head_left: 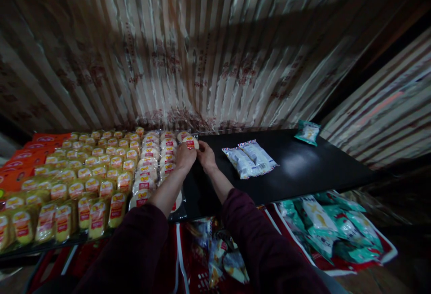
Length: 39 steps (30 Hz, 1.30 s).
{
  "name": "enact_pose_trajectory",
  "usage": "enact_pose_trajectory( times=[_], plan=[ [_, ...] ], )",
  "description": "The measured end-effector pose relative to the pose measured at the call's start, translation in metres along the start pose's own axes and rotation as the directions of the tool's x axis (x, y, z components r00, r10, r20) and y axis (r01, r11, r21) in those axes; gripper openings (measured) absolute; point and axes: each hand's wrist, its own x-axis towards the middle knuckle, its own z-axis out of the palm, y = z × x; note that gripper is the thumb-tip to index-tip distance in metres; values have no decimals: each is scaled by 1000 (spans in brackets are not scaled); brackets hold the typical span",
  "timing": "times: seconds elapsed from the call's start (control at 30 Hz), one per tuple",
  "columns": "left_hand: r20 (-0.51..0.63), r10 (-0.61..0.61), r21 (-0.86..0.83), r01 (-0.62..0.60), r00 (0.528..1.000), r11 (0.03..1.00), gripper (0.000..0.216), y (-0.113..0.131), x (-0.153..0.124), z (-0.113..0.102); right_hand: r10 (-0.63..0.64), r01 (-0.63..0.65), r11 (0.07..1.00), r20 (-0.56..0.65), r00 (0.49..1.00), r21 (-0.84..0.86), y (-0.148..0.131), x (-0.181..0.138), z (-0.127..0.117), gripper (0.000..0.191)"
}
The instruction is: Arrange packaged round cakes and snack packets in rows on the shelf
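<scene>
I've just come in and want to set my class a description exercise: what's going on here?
A person is handling packaged snacks at a black table. The left hand holds a round packet by rows of similar pale ones; the right hand is close beside it, its fingertips partly hidden. Rows of yellow packets stand further left. To the right lie two blue-and-white packets and, near the far edge, one green packet.

The head camera looks forward and down over the table [303, 168].

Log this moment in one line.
left hand: at round packet | right hand: beside it | black shelf, right side: blue-white packets, green packet
</scene>
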Motion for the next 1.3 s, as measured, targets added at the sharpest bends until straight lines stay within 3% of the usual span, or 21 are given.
enact_pose_trajectory(
  times=[0.37,0.7,1.0,1.3],
  plan=[
    [7,54,131,-54,999,990,38,1,5,1,-7,6,1000,-32,999,-17,4,7,10,41],
    [20,97,196,-99,995,975,37,0,11,1,-12,10,978,-8,1000,-210,-10,6,10,40],
    [80,79,250,-97,994,963,42,11,17,1,51,-48,972,8,999,-229,-15,0,5,35],
    [85,78,264,-98,993,960,40,2,21,3,15,-14,951,1,1000,-307,-15,-3,9,42]
  ],
)
